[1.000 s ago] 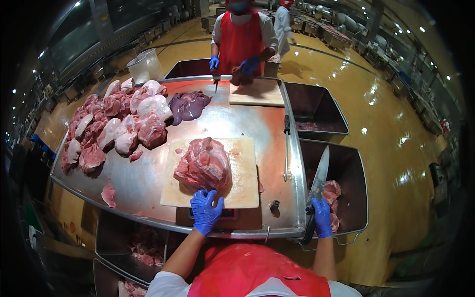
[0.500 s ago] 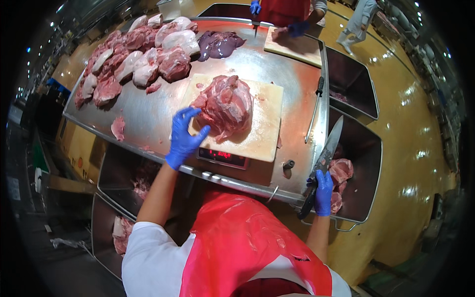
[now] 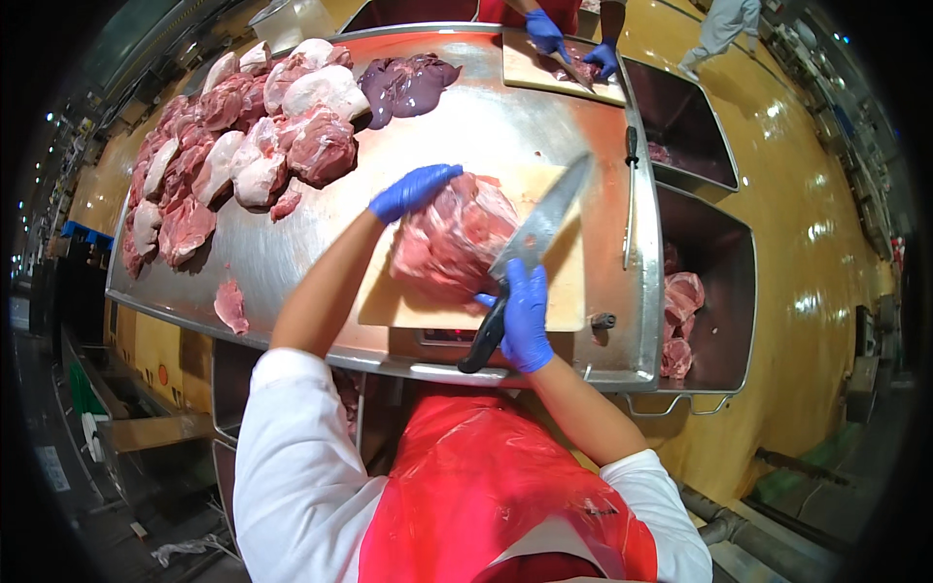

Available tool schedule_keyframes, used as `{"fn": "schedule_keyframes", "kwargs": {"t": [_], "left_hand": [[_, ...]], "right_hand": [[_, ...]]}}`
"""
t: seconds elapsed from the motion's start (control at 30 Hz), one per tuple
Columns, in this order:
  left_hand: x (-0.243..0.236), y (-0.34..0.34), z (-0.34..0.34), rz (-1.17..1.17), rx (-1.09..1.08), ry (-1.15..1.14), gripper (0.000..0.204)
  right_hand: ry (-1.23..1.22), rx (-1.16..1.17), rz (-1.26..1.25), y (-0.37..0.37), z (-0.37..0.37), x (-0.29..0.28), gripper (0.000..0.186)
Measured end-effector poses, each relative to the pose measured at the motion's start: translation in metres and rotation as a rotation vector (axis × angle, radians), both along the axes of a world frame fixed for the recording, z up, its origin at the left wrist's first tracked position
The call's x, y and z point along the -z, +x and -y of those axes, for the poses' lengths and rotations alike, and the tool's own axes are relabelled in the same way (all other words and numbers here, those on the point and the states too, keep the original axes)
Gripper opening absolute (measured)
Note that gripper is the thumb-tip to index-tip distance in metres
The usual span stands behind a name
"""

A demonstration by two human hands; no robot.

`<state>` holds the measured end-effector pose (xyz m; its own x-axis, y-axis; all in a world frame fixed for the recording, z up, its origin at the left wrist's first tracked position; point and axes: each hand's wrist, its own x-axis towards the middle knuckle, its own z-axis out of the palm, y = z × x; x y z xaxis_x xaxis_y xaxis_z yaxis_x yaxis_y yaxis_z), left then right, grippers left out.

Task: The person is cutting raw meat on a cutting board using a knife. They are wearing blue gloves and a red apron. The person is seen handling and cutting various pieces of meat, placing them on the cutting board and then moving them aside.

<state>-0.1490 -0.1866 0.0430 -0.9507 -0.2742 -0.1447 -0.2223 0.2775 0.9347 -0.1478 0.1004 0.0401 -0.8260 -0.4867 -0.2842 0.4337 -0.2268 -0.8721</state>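
Note:
A large piece of raw red meat (image 3: 449, 238), blurred by motion, sits on the white cutting board (image 3: 559, 291) in front of me. My left hand (image 3: 413, 192), in a blue glove, wraps over its far left edge, fingertips partly hidden. My right hand (image 3: 528, 316), also gloved in blue, grips a butcher's knife (image 3: 544, 228) by its black handle, two fingers stretched along the near end of the blade. The blade points far right, over the board and close beside the meat. Partly covered by the board's near edge is a scale display (image 3: 449, 336).
Several meat cuts (image 3: 228, 146) and dark liver (image 3: 408, 85) lie on the steel table (image 3: 466, 131). A sharpening steel (image 3: 630, 194) and a small dark cylinder (image 3: 604, 321) are at right. Meat bins (image 3: 719, 340) stand alongside. A co-worker's gloved hands (image 3: 573, 49) cut at another board (image 3: 525, 63).
My right hand has brought the knife from the table's right edge to the meat. My left hand has moved from the meat's near left side to its far left edge.

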Motion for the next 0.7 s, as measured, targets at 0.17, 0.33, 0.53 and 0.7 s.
{"fn": "schedule_keyframes", "kwargs": {"t": [0.17,0.33,0.53,0.7], "left_hand": [[0.028,0.099,-0.051,-0.191,-0.285,-0.297,0.039],[0.008,0.165,-0.022,-0.159,-0.398,0.076,0.042],[-0.03,0.156,-0.011,-0.332,-0.271,0.051,0.063],[0.017,0.123,-0.085,-0.523,-0.127,-0.502,0.096]], "right_hand": [[0.182,0.068,-0.251,-0.041,0.031,-0.009,0.028],[0.37,-0.197,-0.138,-0.088,0.005,-0.024,0.02],[0.298,0.12,-0.136,-0.043,-0.031,-0.025,0.025],[0.111,0.1,-0.229,-0.033,0.012,0.026,0.025]]}}
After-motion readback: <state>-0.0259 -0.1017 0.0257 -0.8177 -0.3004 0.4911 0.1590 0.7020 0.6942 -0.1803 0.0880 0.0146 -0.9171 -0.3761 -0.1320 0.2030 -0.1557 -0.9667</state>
